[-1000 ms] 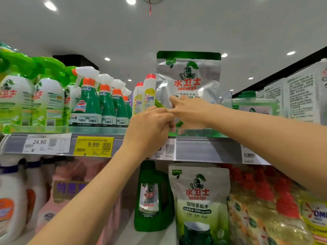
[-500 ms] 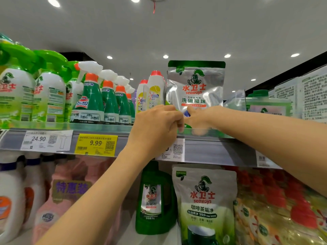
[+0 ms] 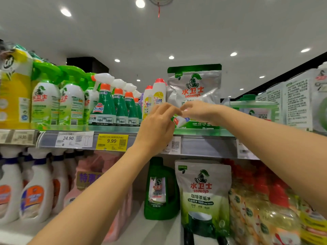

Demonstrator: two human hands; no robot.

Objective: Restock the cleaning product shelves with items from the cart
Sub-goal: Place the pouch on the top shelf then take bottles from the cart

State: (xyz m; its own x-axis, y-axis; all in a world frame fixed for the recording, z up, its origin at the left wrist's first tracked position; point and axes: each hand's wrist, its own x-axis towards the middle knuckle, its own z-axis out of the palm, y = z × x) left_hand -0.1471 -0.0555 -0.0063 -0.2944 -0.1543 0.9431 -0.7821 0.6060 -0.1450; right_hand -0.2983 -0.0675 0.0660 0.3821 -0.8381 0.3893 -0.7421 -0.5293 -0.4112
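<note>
While pouch (image 3: 194, 85) stands upright, label outward, left hand (image 3: 156, 125), right hand (image 3: 200, 112) at its base, grip unclear

Left hand (image 3: 157, 124), right hand (image 3: 200, 111): loosely curled, fingertips close.

Left hand (image 3: 157, 124), right hand (image 3: 200, 111) at upright silver pouch (image 3: 194, 85) on shelf (image 3: 205, 145)
</note>
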